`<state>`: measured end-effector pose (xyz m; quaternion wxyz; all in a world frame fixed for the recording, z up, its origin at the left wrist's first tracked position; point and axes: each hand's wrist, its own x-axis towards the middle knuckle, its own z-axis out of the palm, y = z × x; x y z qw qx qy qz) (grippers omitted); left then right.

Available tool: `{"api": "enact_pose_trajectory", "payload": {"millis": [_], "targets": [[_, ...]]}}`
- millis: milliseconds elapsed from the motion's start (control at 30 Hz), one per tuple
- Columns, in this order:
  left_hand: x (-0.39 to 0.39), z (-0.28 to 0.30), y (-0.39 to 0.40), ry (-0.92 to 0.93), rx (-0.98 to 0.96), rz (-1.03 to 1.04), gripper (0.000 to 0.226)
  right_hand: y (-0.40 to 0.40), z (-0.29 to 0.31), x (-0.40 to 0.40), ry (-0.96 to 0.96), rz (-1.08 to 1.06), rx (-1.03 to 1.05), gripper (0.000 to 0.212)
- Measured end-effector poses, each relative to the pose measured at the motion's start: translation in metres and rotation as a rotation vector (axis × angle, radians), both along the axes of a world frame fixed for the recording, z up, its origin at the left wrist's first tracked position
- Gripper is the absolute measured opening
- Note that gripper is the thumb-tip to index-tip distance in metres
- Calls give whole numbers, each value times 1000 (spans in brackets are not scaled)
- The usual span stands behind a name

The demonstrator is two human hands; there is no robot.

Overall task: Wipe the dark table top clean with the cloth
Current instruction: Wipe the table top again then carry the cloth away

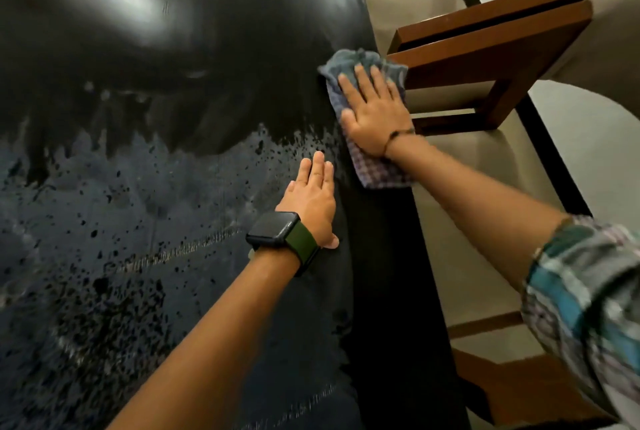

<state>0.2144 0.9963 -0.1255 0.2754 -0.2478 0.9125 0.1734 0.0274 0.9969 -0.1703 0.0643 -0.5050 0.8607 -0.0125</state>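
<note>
The right hand point(375, 111) lies flat with its fingers spread wide on a crumpled blue and purple checked cloth point(367, 166). It presses the cloth down on the big, shiny, dark table top point(173, 83), right at the table's right edge. Part of the cloth sticks out past the fingertips and part trails back under the wrist.

The left hand point(311, 201) rests flat on the table too, fingers straight and close together, holding nothing. It is near the cloth but not touching it. A black watch with a green strap point(280, 232) sits on that wrist.

The near part of the table has a pale, wet-looking film with dark spots. The far part is dark and glossy.

A brown wooden chair with a cream seat point(491, 59) stands just beside the table edge, next to the cloth.
</note>
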Motion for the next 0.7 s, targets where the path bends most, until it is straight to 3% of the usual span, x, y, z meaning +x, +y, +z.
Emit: {"api": "enact_pose_trajectory", "payload": {"millis": [167, 467, 600, 700], "targets": [[1, 0, -1, -10, 27, -10, 116, -31, 2, -10, -33, -57, 6, 58], [11, 8, -3, 119, 154, 61, 114, 180, 2, 186, -17, -45, -39, 64], [10, 6, -4, 155, 171, 68, 104, 166, -2, 167, 0, 23, -5, 64], [12, 2, -4, 216, 216, 128, 115, 127, -4, 123, 36, 128, 36, 63]]}}
